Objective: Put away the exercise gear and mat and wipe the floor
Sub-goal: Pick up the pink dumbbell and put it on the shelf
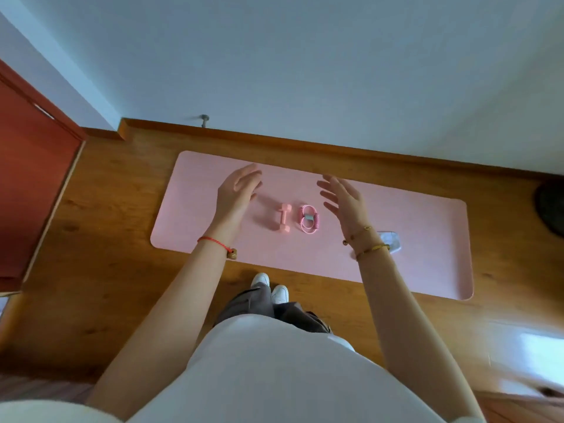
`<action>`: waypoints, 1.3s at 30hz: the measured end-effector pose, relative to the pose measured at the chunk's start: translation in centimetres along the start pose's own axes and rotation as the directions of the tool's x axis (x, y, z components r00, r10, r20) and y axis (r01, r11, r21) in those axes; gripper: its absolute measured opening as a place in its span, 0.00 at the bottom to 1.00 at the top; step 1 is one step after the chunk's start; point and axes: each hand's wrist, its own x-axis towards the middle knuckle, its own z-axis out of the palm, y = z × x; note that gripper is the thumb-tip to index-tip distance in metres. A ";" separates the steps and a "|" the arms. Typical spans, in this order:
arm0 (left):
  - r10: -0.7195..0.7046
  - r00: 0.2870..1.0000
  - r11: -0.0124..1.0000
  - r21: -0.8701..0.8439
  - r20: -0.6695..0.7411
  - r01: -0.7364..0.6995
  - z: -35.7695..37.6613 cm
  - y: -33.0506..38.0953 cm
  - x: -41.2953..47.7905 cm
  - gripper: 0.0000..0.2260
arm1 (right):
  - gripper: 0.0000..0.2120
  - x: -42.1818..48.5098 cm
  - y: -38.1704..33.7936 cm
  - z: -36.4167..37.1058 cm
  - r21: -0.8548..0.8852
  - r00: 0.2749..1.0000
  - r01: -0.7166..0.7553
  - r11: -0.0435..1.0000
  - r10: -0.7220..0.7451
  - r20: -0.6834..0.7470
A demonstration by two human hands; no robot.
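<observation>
A pink exercise mat [412, 239] lies flat on the wooden floor along the wall. On its middle rest a small pink dumbbell [284, 217] and, just right of it, a coiled pink jump rope [309, 218]. A whitish cloth [392, 239] lies on the mat further right, partly hidden behind my right wrist. My left hand [238, 190] hovers high above the mat left of the dumbbell, fingers apart, holding nothing. My right hand [343, 199] hovers right of the rope, also spread and empty.
I stand at the mat's near edge in white shoes [271, 286]. A red-brown door [33, 184] is at the left. A wooden skirting board [305, 145] runs along the pale wall, with a door stop [204, 120]. A dark round object [551, 206] sits at the right edge.
</observation>
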 end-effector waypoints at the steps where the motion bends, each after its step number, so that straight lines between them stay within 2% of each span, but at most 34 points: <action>1: -0.016 1.000 1.000 -0.001 0.006 0.016 0.6 -0.3 0.5 0.16 | 0.17 0.3 0.3 -0.5 -0.002 1.000 -0.009 1.000 0.009 -0.022; 11: -0.106 0.994 0.992 0.068 0.025 0.104 3.2 -3.9 7.6 0.12 | 0.17 6.4 3.2 -3.2 -0.034 0.987 -0.113 0.993 0.108 -0.120; 19: -0.137 0.990 0.970 0.206 0.037 0.126 3.7 -9.5 15.8 0.12 | 0.17 14.9 9.3 -2.0 -0.034 0.965 -0.220 0.975 0.212 -0.157; 24: -0.186 0.982 0.957 0.233 0.039 0.172 4.2 -16.5 21.9 0.11 | 0.15 21.8 15.8 -1.1 -0.035 0.945 -0.287 0.957 0.276 -0.175; 29: -0.237 0.971 0.938 0.261 0.006 0.227 4.8 -25.7 28.8 0.10 | 0.10 29.3 24.0 0.3 -0.049 0.936 -0.340 0.939 0.333 -0.113; 35: -0.311 0.950 0.905 0.292 -0.041 0.309 5.0 -36.9 35.9 0.14 | 0.10 38.7 35.7 1.7 -0.188 0.914 -0.406 0.894 0.399 -0.078; 39: -0.354 0.935 0.855 0.395 -0.030 0.337 5.1 -44.3 39.6 0.18 | 0.14 43.7 43.5 3.4 -0.336 0.914 -0.391 0.857 0.404 -0.035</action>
